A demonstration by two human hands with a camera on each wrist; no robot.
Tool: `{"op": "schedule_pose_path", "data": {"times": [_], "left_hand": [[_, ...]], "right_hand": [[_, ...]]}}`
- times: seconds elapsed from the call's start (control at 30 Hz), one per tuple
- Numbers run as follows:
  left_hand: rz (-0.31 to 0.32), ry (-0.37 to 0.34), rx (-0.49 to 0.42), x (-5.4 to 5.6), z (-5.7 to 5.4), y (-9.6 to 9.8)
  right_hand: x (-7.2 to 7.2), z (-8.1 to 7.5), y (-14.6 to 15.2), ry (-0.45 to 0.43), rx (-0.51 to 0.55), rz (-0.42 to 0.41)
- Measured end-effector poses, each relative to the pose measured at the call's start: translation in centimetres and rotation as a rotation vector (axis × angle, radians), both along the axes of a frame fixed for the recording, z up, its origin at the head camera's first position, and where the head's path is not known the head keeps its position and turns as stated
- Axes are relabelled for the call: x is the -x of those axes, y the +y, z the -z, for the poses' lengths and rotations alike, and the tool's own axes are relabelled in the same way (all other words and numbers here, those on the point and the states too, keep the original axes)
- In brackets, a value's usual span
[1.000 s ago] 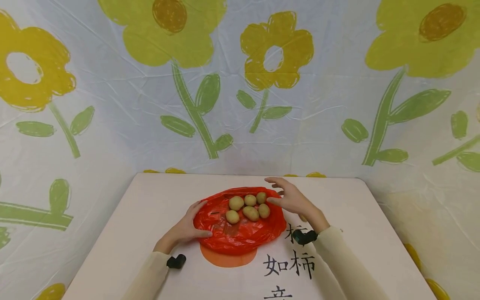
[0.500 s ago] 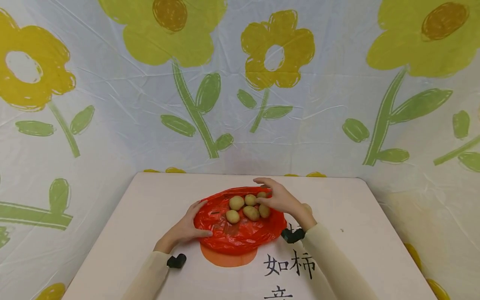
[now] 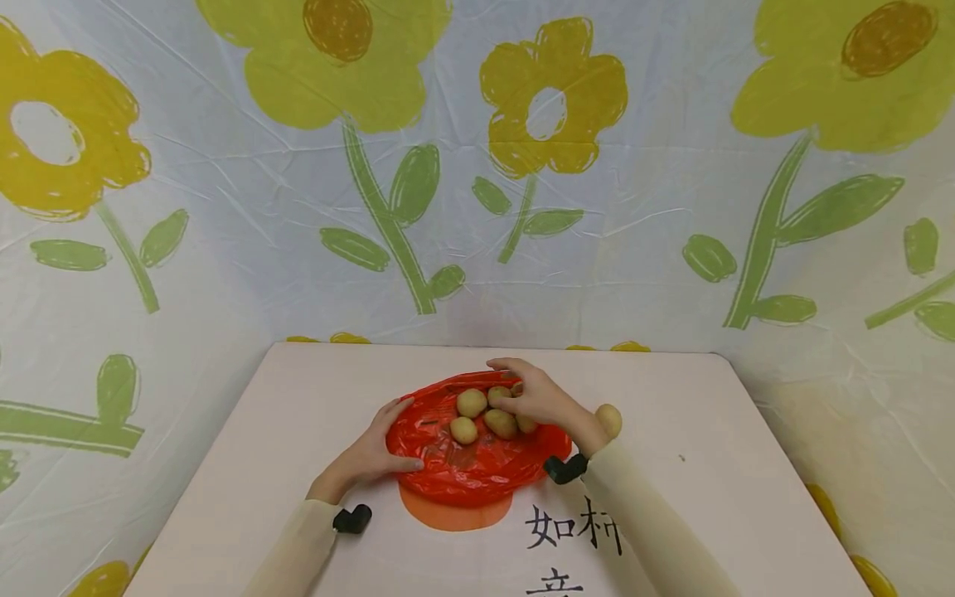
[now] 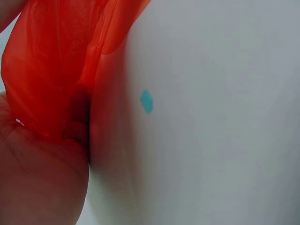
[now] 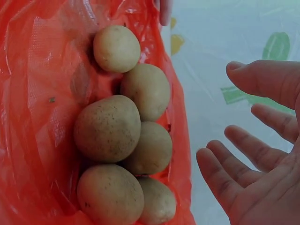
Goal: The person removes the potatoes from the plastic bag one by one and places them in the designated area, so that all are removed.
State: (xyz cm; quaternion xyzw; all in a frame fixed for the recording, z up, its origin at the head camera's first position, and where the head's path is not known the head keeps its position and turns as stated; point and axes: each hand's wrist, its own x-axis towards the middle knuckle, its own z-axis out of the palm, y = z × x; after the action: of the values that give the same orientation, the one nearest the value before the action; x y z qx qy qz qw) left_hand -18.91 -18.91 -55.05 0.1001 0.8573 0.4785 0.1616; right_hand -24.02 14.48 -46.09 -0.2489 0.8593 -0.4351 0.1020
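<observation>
A red plastic bag [image 3: 448,473] lies spread on the table, with several potatoes [image 3: 501,424] on it right of its middle. My left hand [image 3: 368,452] holds the bag's left edge, thumb along the front; in the left wrist view, red plastic [image 4: 51,70] hides part of the fingers. Above the right-hand potatoes hovers my right hand [image 3: 543,400], fingers spread and holding nothing; it hides some of them. In the right wrist view, the hand [image 5: 258,164] is apart from the clustered potatoes [image 5: 108,129]. One potato [image 3: 608,421] sits off the bag, beside the right wrist.
The pale table [image 3: 709,514] bears black characters [image 3: 552,526] and an orange printed shape [image 3: 455,516] partly under the bag. Flower-printed cloth [image 3: 612,274] stands behind the table and along both sides. A small speck [image 3: 681,458] lies at right.
My right hand has moved left over the potatoes, covering more of them and uncovering the lone potato by the wrist. The left hand and the bag have stayed put.
</observation>
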Motion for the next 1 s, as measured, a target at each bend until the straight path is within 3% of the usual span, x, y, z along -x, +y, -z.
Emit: {"op": "schedule_pose_path", "data": {"times": [0.37,0.67,1.0], "left_hand": [[0.004,0.005,0.018,-0.1,-0.2,0.0],[0.009,0.006,0.009,-0.1,0.0,0.1],[0.004,0.004,0.011,-0.1,-0.1,0.1]], "right_hand": [[0.7,0.6,-1.4,0.019,-0.066,-0.018],[1.2,1.9,-2.3,-0.051,-0.059,-0.04],[1.5,2.5,-2.7,-0.029,-0.05,-0.058]]}}
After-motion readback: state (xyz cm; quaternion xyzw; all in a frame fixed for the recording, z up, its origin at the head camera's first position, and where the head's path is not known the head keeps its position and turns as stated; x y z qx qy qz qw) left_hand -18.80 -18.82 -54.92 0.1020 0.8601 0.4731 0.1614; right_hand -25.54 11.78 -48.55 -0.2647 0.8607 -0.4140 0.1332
